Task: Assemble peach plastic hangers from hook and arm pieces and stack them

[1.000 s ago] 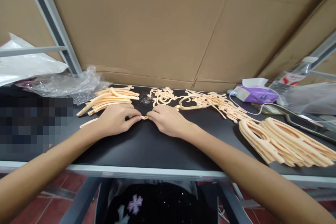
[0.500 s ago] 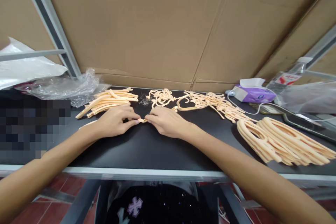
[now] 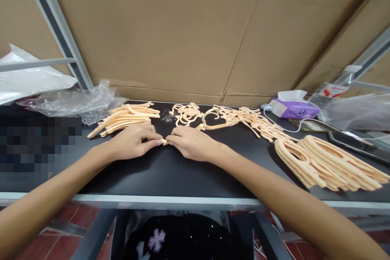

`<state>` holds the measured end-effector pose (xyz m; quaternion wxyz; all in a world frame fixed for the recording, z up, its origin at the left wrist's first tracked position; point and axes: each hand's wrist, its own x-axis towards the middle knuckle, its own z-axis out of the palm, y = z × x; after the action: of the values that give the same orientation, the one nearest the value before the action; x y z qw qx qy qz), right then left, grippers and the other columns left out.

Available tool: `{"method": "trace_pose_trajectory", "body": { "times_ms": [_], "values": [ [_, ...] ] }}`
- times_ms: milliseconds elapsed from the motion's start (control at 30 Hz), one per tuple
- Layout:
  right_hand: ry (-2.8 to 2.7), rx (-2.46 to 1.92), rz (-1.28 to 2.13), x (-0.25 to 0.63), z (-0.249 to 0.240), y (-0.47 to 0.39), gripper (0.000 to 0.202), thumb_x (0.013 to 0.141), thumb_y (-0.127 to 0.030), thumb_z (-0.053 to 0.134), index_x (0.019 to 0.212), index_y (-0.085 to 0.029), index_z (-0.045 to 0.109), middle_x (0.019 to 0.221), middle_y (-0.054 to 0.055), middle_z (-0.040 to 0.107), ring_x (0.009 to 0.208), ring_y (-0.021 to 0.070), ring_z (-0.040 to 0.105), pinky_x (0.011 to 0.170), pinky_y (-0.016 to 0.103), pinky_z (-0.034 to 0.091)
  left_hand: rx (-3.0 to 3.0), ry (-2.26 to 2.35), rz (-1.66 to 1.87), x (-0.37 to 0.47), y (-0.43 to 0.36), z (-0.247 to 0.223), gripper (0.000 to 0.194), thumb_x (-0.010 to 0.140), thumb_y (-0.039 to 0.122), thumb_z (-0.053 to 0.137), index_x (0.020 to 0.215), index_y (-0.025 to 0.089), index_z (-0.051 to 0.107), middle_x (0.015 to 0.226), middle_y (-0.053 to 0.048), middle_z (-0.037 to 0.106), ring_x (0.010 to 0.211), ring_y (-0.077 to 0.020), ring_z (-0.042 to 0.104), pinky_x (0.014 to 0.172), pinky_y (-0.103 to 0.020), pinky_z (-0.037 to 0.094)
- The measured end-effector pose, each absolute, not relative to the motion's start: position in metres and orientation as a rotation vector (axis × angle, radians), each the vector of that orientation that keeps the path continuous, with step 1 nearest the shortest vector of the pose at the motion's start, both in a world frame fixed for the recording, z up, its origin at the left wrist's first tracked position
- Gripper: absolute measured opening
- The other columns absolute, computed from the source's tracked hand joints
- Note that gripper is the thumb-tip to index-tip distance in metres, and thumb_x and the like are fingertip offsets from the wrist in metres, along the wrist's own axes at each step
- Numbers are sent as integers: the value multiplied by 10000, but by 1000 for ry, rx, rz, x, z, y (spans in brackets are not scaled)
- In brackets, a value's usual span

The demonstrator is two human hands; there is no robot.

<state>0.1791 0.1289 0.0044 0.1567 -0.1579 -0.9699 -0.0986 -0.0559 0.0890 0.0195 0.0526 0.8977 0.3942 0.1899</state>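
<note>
My left hand (image 3: 134,141) pinches one end of a cream plastic piece (image 3: 165,142) over the black table. From the other side, my right hand (image 3: 193,143) grips a cream part that meets it; a hook-shaped piece (image 3: 213,120) shows behind this hand, though the palm hides how they connect. Long cream bars (image 3: 128,115) are piled behind my left hand. Small curled cream hooks (image 3: 187,112) lie behind my right hand, and a heap of cream pieces (image 3: 252,120) spreads to their right.
Stacked cream hangers (image 3: 329,164) lie at the right. Beyond them are a purple tissue pack (image 3: 294,109), a white cable, a plastic bottle (image 3: 333,89) and a dark-framed object. Clear plastic wrap (image 3: 82,103) sits back left. Cardboard (image 3: 170,36) stands behind the table (image 3: 164,178).
My two hands have drawn slightly closer together, and less of the piece shows between them. The hook-shaped piece behind my right hand has shifted a little to the left.
</note>
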Motion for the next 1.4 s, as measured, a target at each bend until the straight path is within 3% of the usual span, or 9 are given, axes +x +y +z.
{"method": "trace_pose_trajectory", "body": {
  "times_ms": [767,1400],
  "values": [
    [-2809,-425,-285,180,4,130,295,1000,-144,404,1090,-107,683,994,134,645,836,199,540,755,324,450,2782,1305,378,-56,86,20,372,1016,397,427,1036,254,770,789,-31,636,758,-162,561,693,-281,349],
    [-2791,-399,-332,181,3,128,272,991,-125,420,1084,-113,675,970,122,643,826,193,543,753,316,436,2702,1270,450,-55,87,25,342,996,405,473,995,256,781,782,-26,655,745,-155,564,695,-265,367]
  ]
}}
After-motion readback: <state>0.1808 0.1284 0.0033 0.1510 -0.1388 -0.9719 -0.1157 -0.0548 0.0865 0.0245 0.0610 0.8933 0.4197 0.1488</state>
